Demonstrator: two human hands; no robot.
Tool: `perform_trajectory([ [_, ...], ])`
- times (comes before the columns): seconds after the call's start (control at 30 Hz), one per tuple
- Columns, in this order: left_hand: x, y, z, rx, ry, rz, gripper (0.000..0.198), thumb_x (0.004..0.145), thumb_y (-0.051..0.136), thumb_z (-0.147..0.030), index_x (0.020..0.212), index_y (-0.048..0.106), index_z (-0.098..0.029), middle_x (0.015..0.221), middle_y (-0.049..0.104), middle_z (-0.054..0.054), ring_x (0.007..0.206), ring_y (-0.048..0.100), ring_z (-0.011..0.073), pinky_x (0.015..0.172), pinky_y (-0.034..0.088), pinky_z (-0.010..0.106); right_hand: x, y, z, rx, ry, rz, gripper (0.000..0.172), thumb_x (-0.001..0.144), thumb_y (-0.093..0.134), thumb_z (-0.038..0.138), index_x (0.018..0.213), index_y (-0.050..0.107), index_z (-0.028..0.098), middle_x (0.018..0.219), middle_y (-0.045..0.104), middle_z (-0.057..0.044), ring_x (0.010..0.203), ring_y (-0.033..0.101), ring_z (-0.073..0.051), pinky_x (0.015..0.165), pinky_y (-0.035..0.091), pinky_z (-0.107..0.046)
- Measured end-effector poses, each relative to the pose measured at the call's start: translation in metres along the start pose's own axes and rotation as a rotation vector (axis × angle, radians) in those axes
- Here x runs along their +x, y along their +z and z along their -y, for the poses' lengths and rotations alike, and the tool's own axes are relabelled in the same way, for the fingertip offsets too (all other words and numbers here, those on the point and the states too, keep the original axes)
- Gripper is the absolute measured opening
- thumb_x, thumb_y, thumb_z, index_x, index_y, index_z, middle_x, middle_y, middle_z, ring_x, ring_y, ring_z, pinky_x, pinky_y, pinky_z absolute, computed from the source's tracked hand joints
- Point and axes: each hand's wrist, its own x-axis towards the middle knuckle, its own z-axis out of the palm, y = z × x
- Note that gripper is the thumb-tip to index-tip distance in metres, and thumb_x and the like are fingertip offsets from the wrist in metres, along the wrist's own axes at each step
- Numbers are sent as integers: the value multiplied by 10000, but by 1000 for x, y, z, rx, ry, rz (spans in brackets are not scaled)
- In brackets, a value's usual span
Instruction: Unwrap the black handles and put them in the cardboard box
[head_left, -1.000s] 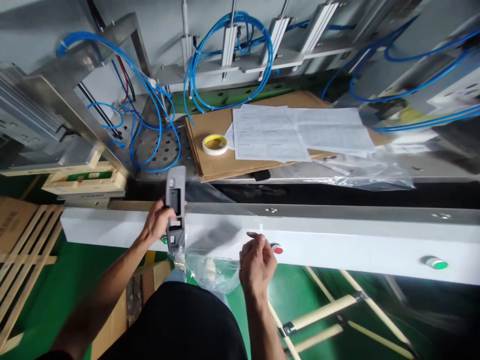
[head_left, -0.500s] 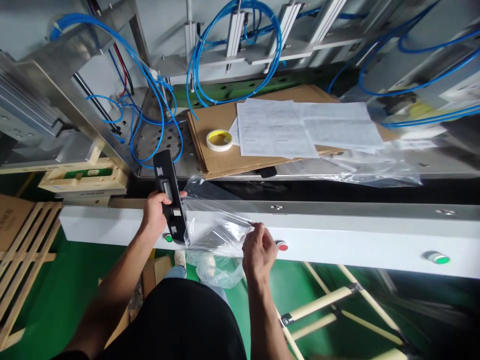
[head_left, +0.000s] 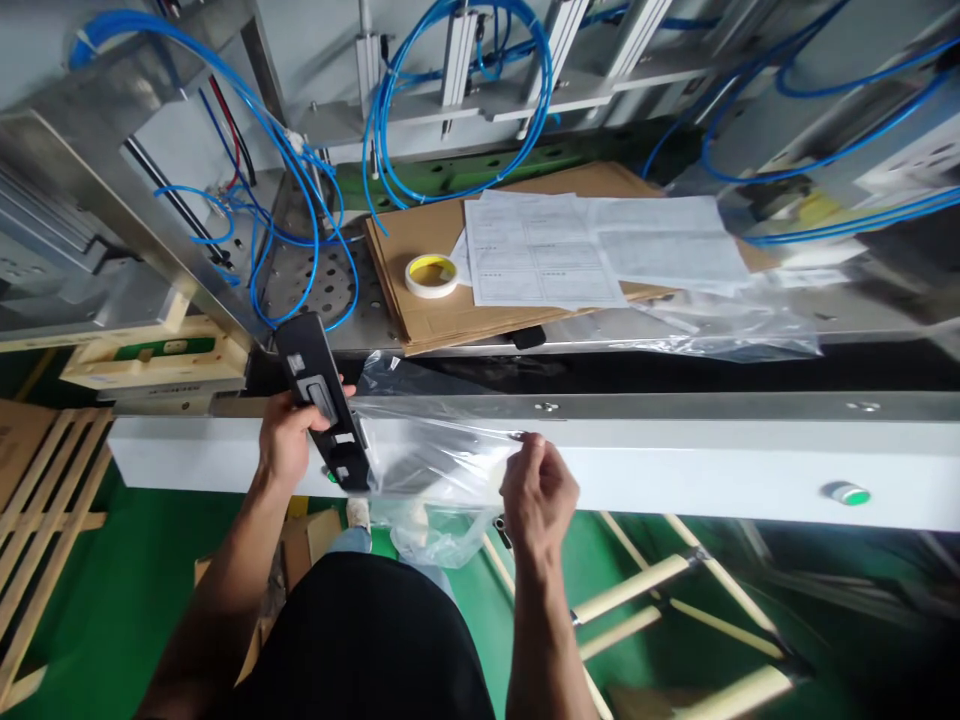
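Note:
My left hand is closed around a long black plastic panel, which has a recessed slot and small white labels. The panel is tilted, its top leaning left. A clear plastic bag stretches from the panel's right edge across to my right hand, whose fingers pinch the film. The bag is pulled taut and creased between the two hands. How much of the panel's lower end lies inside the bag I cannot tell.
Behind a white rail with a green button, cardboard sheets carry a tape roll and printed papers. Blue hoses loop above. A wooden pallet lies at left, a pipe frame at lower right.
My left hand and the panel have moved left, with the panel tilting further. My right hand has shifted right, stretching the bag wider. The red button is now hidden behind it.

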Motion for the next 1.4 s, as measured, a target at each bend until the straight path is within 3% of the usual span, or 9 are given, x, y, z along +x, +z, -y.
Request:
perform_trajectory([
  [0.1, -10, 1, -4, 54, 87, 102, 302, 548, 624, -225, 767, 807, -125, 952, 814, 68, 1071, 749, 254, 943, 554, 277, 8, -13, 13, 109, -11, -34, 660, 891, 589, 842, 986, 662, 192, 583, 417, 57, 482, 342, -106, 439, 260, -260],
  [0.17, -16, 9, -5, 12, 104, 57, 214, 598, 647, -268, 714, 768, -134, 853, 792, 57, 984, 753, 236, 916, 565, 284, 13, -19, 14, 258, 52, 12, 721, 826, 631, 876, 1079, 685, 203, 630, 477, 38, 509, 426, -125, 456, 338, -262],
  [0.3, -22, 30, -7, -40, -23, 20, 342, 642, 729, -365, 897, 741, -137, 904, 787, 62, 858, 743, 212, 765, 599, 292, 12, -29, -8, 550, 103, 290, 1084, 550, 677, 1027, 1309, 690, 252, 1057, 733, -116, 965, 715, -303, 841, 603, -463],
  [0.4, -20, 36, -6, -15, -137, 42, 440, 626, 719, -394, 966, 722, -116, 949, 782, 89, 783, 740, 204, 687, 608, 294, 6, -41, -36, 635, 212, 415, 1227, 461, 652, 1075, 1364, 692, 246, 1282, 714, -190, 1235, 662, -399, 1027, 549, -591],
  [0.6, -3, 27, 6, 126, -122, -20, 600, 642, 701, -464, 1129, 700, -113, 1026, 753, 93, 738, 706, 166, 557, 590, 253, -17, -55, -67, 529, 307, 363, 1139, 596, 499, 1107, 1349, 709, 280, 1488, 632, -172, 1414, 558, -397, 1112, 499, -592],
  [0.77, -4, 27, 26, 270, -47, -30, 529, 758, 647, -411, 1220, 676, -156, 1016, 718, 57, 810, 698, 141, 602, 619, 214, -67, -25, -66, 465, 444, 583, 902, 648, 816, 861, 1304, 722, 248, 1305, 735, -175, 1144, 716, -373, 1046, 529, -566],
  [0.9, -6, 29, 29, 431, 26, -71, 411, 856, 616, -429, 1155, 664, -151, 982, 721, 58, 670, 677, 103, 568, 596, 179, -87, -10, -63, 309, 554, 611, 625, 693, 936, 624, 1118, 740, 211, 856, 737, -42, 789, 677, -212, 862, 529, -386],
  [1.17, 30, 8, 8, 512, 23, -40, 334, 904, 620, -417, 1082, 651, -136, 723, 655, -10, 499, 624, 98, 487, 549, 195, -68, -50, -74, 208, 456, 634, 578, 675, 935, 644, 1006, 759, 203, 733, 616, 6, 721, 576, -176, 755, 473, -339],
  [1.4, 44, 12, 0, 701, 30, 140, 372, 885, 656, -458, 1043, 677, -122, 686, 667, -3, 495, 627, 98, 459, 478, 156, -55, -67, -93, 128, 396, 806, 554, 730, 888, 663, 1005, 723, 211, 767, 655, -15, 744, 607, -197, 746, 495, -362],
])
